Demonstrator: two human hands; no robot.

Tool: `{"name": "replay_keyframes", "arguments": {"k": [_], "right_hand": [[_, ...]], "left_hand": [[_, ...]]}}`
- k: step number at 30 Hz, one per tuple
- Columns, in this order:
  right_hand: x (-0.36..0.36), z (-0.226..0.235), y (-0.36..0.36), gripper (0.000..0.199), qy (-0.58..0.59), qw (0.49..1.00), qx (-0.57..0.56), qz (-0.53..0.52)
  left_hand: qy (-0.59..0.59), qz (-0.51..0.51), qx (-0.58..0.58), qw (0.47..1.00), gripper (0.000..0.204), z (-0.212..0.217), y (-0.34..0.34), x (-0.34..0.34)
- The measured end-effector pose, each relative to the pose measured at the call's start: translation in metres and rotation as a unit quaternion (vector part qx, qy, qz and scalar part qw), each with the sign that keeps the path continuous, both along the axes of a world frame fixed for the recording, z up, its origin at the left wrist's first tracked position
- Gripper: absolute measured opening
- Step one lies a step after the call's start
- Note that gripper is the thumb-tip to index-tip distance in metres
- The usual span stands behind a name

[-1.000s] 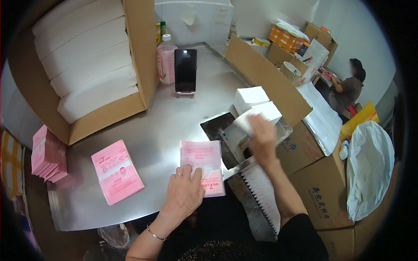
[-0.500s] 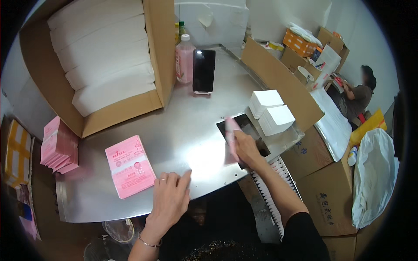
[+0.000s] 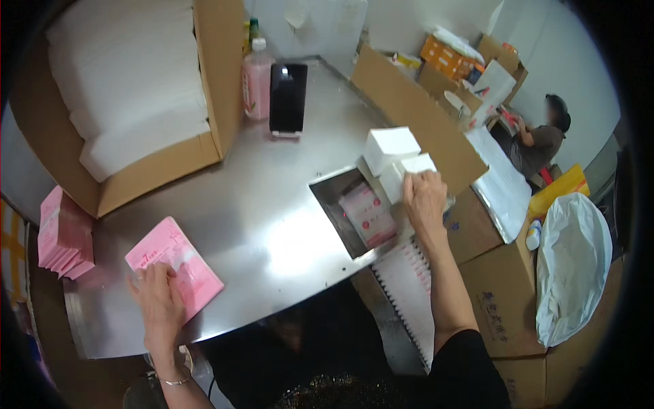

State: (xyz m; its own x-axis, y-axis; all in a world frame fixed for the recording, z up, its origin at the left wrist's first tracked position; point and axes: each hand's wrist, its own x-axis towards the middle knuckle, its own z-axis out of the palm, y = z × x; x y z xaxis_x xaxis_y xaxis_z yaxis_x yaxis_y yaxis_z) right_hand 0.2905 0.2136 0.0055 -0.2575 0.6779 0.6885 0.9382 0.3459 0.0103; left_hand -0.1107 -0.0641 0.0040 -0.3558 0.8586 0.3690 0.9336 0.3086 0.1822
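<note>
My left hand (image 3: 160, 300) rests on a flat stack of pink printed packets (image 3: 195, 275) at the front left of the metal table. Its fingers are slightly bent and apart on the top packet. At the right, my right hand (image 3: 426, 201) has its fingers closed on the near one of two white stacks of folded paper (image 3: 395, 178). The farther white stack (image 3: 393, 144) stands against it. Between my hands, a pink packet (image 3: 368, 215) lies in a rectangular opening (image 3: 334, 221) in the tabletop.
A carton (image 3: 158, 176) of white paper bundles stands at the back left. Upright pink packets (image 3: 63, 235) stand at the left edge. A phone (image 3: 287, 99) and a pink bottle (image 3: 257, 82) are at the back. A cardboard panel (image 3: 419, 112) borders the right. Another person (image 3: 541, 140) sits beyond.
The pink packet has left my right hand and lies in the opening. My right hand has moved right to the white stack; my left hand has moved left onto the pink stack. The view shifted.
</note>
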Motion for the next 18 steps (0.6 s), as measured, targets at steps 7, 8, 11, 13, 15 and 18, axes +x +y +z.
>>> {"name": "replay_keyframes", "arguments": {"k": [7,8,11,13,15,18], "right_hand": [[-0.002,0.006,0.003,0.019,0.063,0.997,-0.012,0.047],[-0.002,0.007,0.001,0.019,0.06,0.997,-0.011,0.052],[-0.019,-0.001,-0.017,0.037,0.054,0.984,0.025,0.168],[-0.071,-0.016,-0.077,0.043,0.017,0.932,0.001,0.361],[-0.093,-0.007,-0.153,0.041,-0.029,0.842,-0.144,0.52],[-0.105,-0.032,-0.146,0.038,-0.075,0.874,-0.107,0.469]], "left_hand": [[-0.043,-0.143,0.118,0.982,0.037,0.018,0.025,0.078],[-0.05,-0.21,0.095,0.972,0.046,0.008,0.034,0.096],[-0.08,-0.359,0.02,0.93,0.044,-0.021,0.061,0.138],[-0.2,-0.334,0.051,0.92,0.047,-0.038,0.06,0.128],[-0.189,-0.321,0.049,0.927,0.053,-0.023,0.054,0.117],[-0.132,-0.264,0.045,0.954,0.067,-0.012,0.054,0.118]]}}
